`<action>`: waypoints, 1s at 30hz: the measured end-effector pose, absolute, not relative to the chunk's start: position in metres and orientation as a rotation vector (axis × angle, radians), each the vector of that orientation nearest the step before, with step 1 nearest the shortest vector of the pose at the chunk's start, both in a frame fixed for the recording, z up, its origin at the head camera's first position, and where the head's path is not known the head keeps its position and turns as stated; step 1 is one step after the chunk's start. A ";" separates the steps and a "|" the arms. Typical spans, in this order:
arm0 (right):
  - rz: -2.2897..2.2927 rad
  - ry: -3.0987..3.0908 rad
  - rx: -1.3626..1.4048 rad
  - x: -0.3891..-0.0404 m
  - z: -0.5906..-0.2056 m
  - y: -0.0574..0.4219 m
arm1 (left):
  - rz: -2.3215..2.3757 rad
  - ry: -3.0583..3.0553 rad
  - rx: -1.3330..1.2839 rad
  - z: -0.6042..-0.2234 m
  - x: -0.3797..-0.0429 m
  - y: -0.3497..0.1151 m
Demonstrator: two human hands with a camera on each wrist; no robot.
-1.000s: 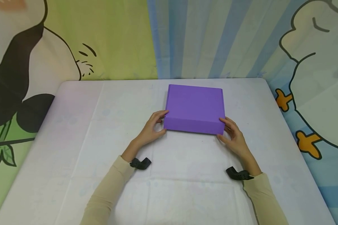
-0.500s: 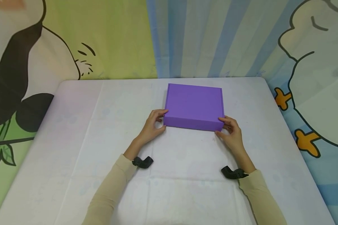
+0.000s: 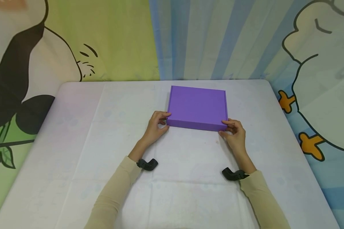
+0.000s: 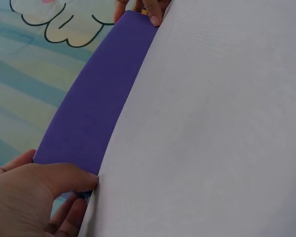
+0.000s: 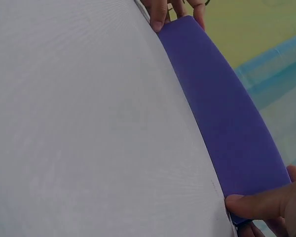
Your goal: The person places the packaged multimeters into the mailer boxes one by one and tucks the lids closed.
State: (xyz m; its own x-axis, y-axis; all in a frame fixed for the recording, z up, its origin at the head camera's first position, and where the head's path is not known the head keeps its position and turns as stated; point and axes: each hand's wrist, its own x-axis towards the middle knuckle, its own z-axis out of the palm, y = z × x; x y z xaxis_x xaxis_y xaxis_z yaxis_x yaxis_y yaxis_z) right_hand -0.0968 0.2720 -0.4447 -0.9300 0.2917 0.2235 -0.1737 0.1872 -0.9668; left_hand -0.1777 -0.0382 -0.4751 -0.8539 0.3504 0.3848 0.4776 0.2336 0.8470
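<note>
A flat purple cardboard box [image 3: 198,103] with its lid down lies on the white-covered table, toward the far side. My left hand [image 3: 155,128] grips its front left corner, thumb low at the front edge and fingers along the side and top. At the front right corner my right hand [image 3: 235,133] holds it in much the same way. In the left wrist view the front face of the box [image 4: 91,94] stretches between both hands, with the left thumb [image 4: 71,177] at its lower corner. The right wrist view shows the right thumb [image 5: 251,203] against the other end.
A white cloth [image 3: 117,197] with fold creases covers the table. Behind and beside it hang curtains printed with cartoon figures and stripes [image 3: 206,38]. A black wrist camera mount [image 3: 147,164] sits on the left wrist, another mount [image 3: 234,174] on the right.
The box's front face shows less tall than before, its lower front edge having shifted slightly away from me. Both thumbs moved with it, and the right forearm drifted a little left.
</note>
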 end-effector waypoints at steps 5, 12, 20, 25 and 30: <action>1.799 -2.055 -0.175 -0.097 -0.442 0.268 | -1.674 -2.395 -0.753 -0.474 -0.177 -0.038; 1.787 -2.013 -0.184 -0.099 -0.442 0.264 | -1.610 -2.405 -0.699 -0.470 -0.178 -0.037; 1.795 -2.036 -0.190 -0.105 -0.443 0.265 | -1.652 -2.425 -0.641 -0.475 -0.182 -0.037; 1.821 -2.069 -0.199 -0.106 -0.448 0.265 | -1.675 -2.449 -0.637 -0.479 -0.178 -0.038; 1.845 -2.121 -0.141 -0.110 -0.458 0.269 | -1.688 -2.512 -0.622 -0.475 -0.177 -0.041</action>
